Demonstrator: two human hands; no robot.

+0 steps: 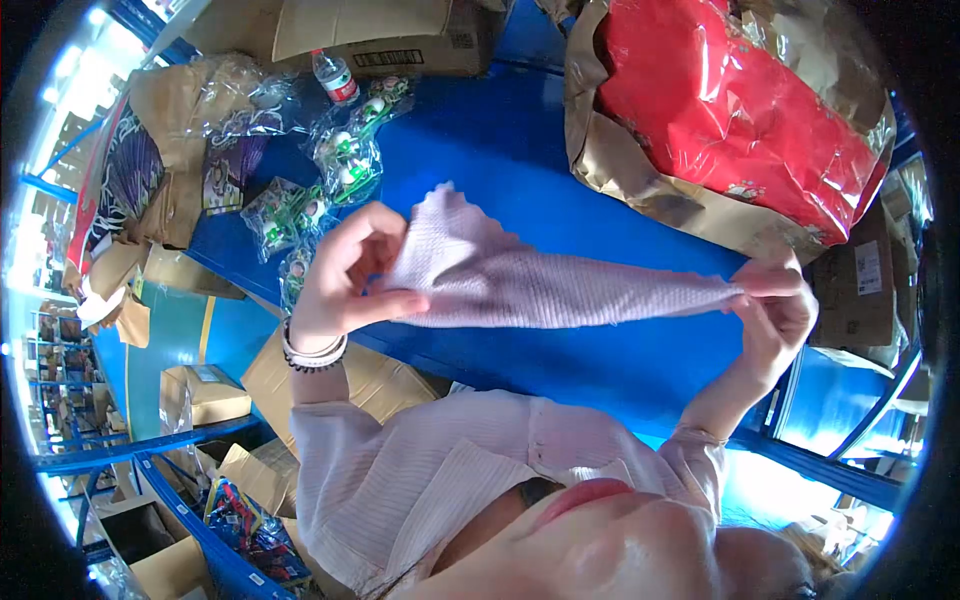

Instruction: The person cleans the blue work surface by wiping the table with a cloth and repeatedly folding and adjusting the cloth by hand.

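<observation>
A pale pink, finely textured cloth (545,288) is stretched sideways in front of the chest, wide and scalloped on the left and narrowing to the right. My left hand (355,275), with bands around its wrist, grips the wide end between thumb and fingers. At the narrow end, my right hand (775,305) pinches the cloth between thumb and fingers. The cloth is held above a blue table surface (470,140).
A large red plastic-wrapped package (720,110) in brown paper lies at the upper right. A bottle (335,78), green-and-white bagged items (345,160) and a brown box (400,50) are at the upper left. Cartons (205,393) and blue rails (150,450) stand at the lower left.
</observation>
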